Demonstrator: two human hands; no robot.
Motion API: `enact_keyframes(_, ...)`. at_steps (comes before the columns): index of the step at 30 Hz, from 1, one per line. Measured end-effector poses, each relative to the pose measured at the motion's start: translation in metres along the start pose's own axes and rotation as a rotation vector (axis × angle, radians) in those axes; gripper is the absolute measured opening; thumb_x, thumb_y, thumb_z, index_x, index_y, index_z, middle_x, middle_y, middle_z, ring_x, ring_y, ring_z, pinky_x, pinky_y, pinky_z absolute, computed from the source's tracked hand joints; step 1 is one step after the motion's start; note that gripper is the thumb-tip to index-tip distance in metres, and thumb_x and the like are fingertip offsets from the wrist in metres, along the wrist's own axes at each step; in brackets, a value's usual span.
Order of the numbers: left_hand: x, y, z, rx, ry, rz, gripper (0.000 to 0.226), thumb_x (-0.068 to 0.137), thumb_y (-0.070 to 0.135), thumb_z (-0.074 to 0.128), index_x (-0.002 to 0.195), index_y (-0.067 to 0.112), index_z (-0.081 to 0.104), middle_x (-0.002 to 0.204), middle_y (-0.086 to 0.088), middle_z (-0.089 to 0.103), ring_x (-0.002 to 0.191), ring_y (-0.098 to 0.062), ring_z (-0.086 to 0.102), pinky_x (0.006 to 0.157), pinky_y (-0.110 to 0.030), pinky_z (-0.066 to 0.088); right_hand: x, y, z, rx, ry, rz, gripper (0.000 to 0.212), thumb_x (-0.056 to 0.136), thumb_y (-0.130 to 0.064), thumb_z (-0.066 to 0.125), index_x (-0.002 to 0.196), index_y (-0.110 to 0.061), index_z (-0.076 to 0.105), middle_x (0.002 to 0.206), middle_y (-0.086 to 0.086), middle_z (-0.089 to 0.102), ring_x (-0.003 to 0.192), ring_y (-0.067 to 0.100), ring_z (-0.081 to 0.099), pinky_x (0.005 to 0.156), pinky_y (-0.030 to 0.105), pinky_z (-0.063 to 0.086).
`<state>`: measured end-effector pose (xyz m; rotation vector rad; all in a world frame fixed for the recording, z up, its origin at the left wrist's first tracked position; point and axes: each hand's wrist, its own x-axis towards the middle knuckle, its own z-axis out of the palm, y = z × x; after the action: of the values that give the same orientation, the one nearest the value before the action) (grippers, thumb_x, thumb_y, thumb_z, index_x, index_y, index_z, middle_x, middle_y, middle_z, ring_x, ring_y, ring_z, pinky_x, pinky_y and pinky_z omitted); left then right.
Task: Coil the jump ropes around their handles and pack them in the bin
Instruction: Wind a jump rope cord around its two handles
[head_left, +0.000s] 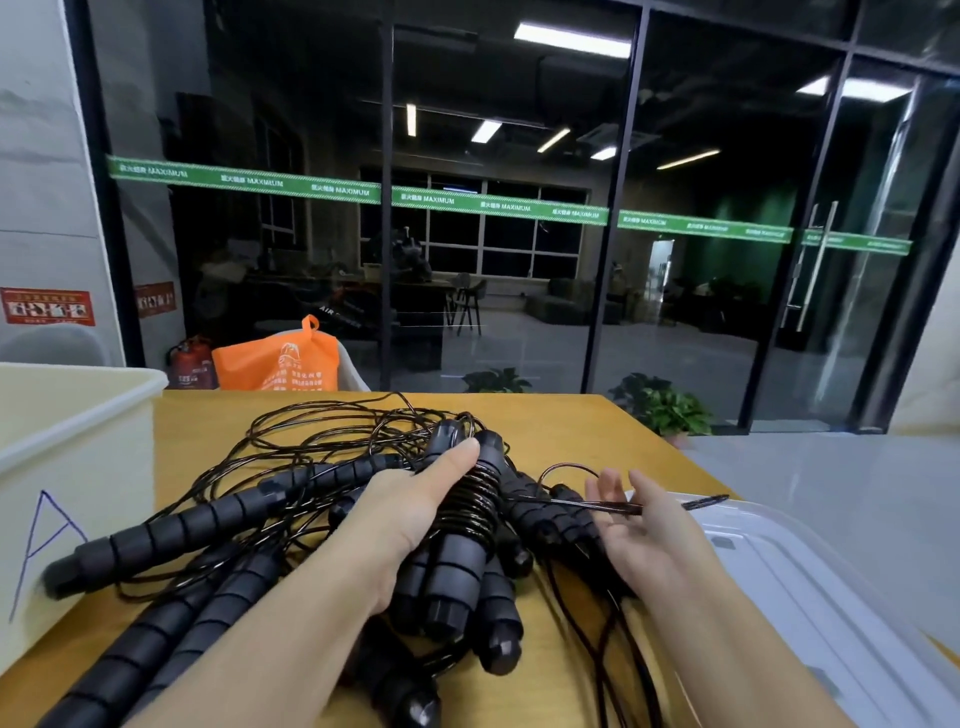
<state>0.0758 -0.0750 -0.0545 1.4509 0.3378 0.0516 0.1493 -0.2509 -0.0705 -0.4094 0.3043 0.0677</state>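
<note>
Head view: left hand fingers round coiled handles; right hand pinching rope.

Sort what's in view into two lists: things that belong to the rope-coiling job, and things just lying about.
Belongs to the job:
left hand, gripping the handle pair
right hand, holding the rope
loose jump ropes
cream bin

Just lying about:
orange bag
fire extinguisher
potted plants
clear lid
</note>
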Motion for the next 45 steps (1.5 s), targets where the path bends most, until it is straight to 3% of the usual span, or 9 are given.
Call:
enact_keyframes(3, 0.001, -0.002, -0.001, 0.01, 0.011, 0.013, 0.047, 0.077, 0.048, 0.072, 0.088, 0.003, 0.071, 0.076, -0.015, 0.073, 0.063, -0.032, 0.071, 0.065, -0.043, 0.059, 0.001, 0.0, -0.003, -0.02, 0.017, -0.061, 0.019, 0.1, -0.005, 0.048, 0.082, -0.008, 0.044, 0.08, 0.009, 0.048, 0.061, 0.01, 0.048, 0.064, 0.022, 0.054)
enact_keyframes(7, 0.0, -0.004, -0.002, 0.017, 0.011, 0.06, 0.04, 0.08, 0.045, 0.07, 0.088, 0.005, 0.07, 0.075, -0.015, 0.073, 0.059, -0.031, 0.07, 0.057, -0.036, 0.057, -0.006, 0.009, -0.005, -0.277, 0.045, -0.159, 0.031, 0.099, -0.023, 0.053, 0.072, -0.012, 0.042, 0.064, -0.001, 0.034, 0.036, 0.004, 0.029, 0.03, 0.014, 0.021)
enact_keyframes(12, 0.005, -0.007, -0.003, 0.046, 0.015, 0.112, 0.041, 0.08, 0.044, 0.07, 0.092, 0.005, 0.069, 0.078, -0.014, 0.074, 0.066, -0.032, 0.071, 0.061, -0.038, 0.058, -0.015, 0.015, 0.002, -0.731, 0.0, -0.213, 0.044, 0.093, -0.063, 0.039, 0.085, -0.02, 0.044, 0.058, -0.005, 0.017, 0.042, 0.007, 0.015, 0.036, 0.019, 0.013)
enact_keyframes(17, 0.004, -0.007, -0.002, 0.086, 0.011, 0.132, 0.04, 0.08, 0.045, 0.07, 0.086, 0.006, 0.071, 0.076, -0.013, 0.074, 0.067, -0.032, 0.071, 0.064, -0.039, 0.059, -0.014, 0.029, -0.003, -1.187, -0.225, -0.513, 0.055, 0.088, -0.071, 0.024, 0.121, -0.031, 0.044, 0.081, -0.01, 0.048, 0.059, 0.006, 0.04, 0.052, 0.02, 0.03)
enact_keyframes(22, 0.003, -0.008, -0.001, 0.146, 0.016, 0.203, 0.037, 0.081, 0.045, 0.068, 0.08, 0.008, 0.071, 0.071, -0.009, 0.074, 0.063, -0.026, 0.071, 0.058, -0.032, 0.057, -0.024, 0.036, -0.007, -1.385, -0.462, -0.768, 0.036, 0.091, -0.048, 0.047, 0.125, -0.036, 0.047, 0.083, -0.013, 0.057, 0.078, -0.012, 0.055, 0.066, 0.005, 0.042)
enact_keyframes(25, 0.004, -0.009, 0.001, 0.212, 0.01, 0.257, 0.043, 0.077, 0.051, 0.068, 0.081, 0.008, 0.072, 0.075, -0.01, 0.074, 0.07, -0.029, 0.072, 0.07, -0.043, 0.06, -0.024, 0.037, -0.009, -1.494, -0.463, -0.853, 0.041, 0.093, -0.039, 0.056, 0.133, -0.032, 0.051, 0.076, -0.01, 0.056, 0.073, 0.001, 0.055, 0.064, 0.014, 0.043)
enact_keyframes(30, 0.002, -0.006, 0.004, 0.301, 0.097, 0.292, 0.085, 0.069, 0.077, 0.042, 0.083, -0.003, 0.068, 0.081, -0.016, 0.072, 0.076, -0.028, 0.069, 0.074, -0.035, 0.054, -0.024, 0.036, -0.011, -1.492, -0.499, -0.954, 0.038, 0.093, -0.031, 0.06, 0.131, -0.033, 0.056, 0.075, -0.023, 0.055, 0.079, -0.003, 0.055, 0.072, 0.014, 0.043)
enact_keyframes(36, 0.014, -0.011, 0.003, 0.331, 0.147, 0.288, 0.059, 0.092, 0.052, 0.042, 0.093, -0.002, 0.068, 0.089, -0.015, 0.073, 0.085, -0.031, 0.068, 0.086, -0.046, 0.052, -0.023, 0.037, -0.011, -1.4, -0.604, -0.893, 0.031, 0.094, -0.024, 0.059, 0.124, -0.033, 0.06, 0.105, -0.033, 0.06, 0.105, -0.013, 0.056, 0.087, 0.007, 0.043)
enact_keyframes(45, 0.023, -0.013, -0.001, 0.231, 0.044, 0.222, 0.041, 0.087, 0.045, 0.057, 0.081, 0.006, 0.068, 0.072, -0.009, 0.063, 0.063, -0.021, 0.06, 0.066, -0.031, 0.048, -0.019, 0.04, -0.014, -1.073, -0.685, -0.674, 0.031, 0.092, -0.004, 0.057, 0.106, -0.03, 0.066, 0.09, -0.035, 0.068, 0.092, -0.015, 0.062, 0.074, 0.002, 0.044)
